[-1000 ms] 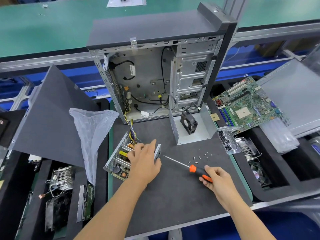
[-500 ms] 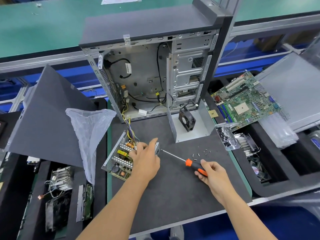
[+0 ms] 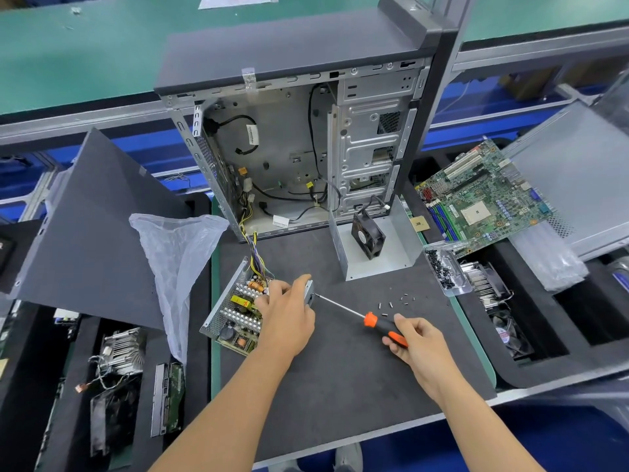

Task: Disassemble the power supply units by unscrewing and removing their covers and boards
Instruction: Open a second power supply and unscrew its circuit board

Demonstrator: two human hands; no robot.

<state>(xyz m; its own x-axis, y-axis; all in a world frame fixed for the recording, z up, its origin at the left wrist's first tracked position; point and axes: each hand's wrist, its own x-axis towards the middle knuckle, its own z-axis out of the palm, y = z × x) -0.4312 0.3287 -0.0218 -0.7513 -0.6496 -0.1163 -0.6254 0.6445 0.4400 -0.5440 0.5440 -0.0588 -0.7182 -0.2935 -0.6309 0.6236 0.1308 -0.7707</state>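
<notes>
While the left hand (image 3: 287, 320) grips the open PSU (image 3: 238, 310) on the mat (image 3: 340, 376) below the case (image 3: 299, 144), right hand (image 3: 413, 342) fingers curled round screwdriver (image 3: 362, 316), tip at PSU's right edge, loose screws (image 3: 396, 303) nearby

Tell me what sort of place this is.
Likely an electronics teardown line: an opened grey computer tower case, a loose green motherboard over foam sorting bins, and an opened power supply unit being unscrewed.

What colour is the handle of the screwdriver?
The screwdriver handle is orange and black, held in the right hand. The head view shows it.
</notes>
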